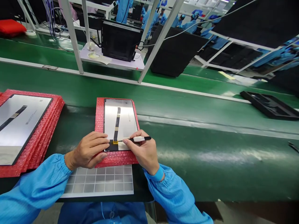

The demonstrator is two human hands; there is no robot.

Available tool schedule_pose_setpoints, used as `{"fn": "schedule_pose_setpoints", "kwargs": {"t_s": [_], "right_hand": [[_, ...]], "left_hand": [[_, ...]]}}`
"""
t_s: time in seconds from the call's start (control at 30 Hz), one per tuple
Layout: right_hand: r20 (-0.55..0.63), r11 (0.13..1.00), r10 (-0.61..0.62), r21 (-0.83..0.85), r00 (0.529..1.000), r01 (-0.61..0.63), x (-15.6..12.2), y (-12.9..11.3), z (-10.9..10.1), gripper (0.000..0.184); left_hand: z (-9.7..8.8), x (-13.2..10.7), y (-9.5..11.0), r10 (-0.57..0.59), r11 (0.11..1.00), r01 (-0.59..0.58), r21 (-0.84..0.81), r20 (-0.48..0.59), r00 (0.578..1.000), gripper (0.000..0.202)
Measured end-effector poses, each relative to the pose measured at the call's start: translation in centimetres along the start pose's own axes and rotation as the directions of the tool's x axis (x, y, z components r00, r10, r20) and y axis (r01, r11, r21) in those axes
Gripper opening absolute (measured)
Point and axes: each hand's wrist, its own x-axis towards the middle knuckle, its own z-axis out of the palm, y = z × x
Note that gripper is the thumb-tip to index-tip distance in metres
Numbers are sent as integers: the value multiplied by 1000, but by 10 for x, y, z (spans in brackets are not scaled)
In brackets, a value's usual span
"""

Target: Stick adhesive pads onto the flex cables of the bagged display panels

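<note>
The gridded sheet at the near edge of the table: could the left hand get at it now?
Probably yes. The left hand rests at the edge of the screen, nearby, and nothing covers the middle of the gridded sheet, though its far side seems tucked under the red wrap.

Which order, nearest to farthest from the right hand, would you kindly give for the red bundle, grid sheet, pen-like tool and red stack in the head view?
From the right hand:
1. Pen-like tool: held in the hand.
2. Grid sheet: to the hand's lower left.
3. Red stack: at the left of the view.
4. Red bundle: far off, upper left.
</note>
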Motion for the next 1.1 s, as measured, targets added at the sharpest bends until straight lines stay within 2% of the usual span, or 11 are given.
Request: {"fn": "schedule_pose_setpoints", "kwargs": {"t_s": [0.87,1.1], "right_hand": [[21,1000,14,-1,1000,-14,3,7,-2,26],[20,1000,13,9,1000,-13,4,8,-2,26]], "left_hand": [[-1,3,2,-15,1000,15,-12,-7,1000,27],[-2,1,1,-5,1000,6,-16,19,1000,27]]}}
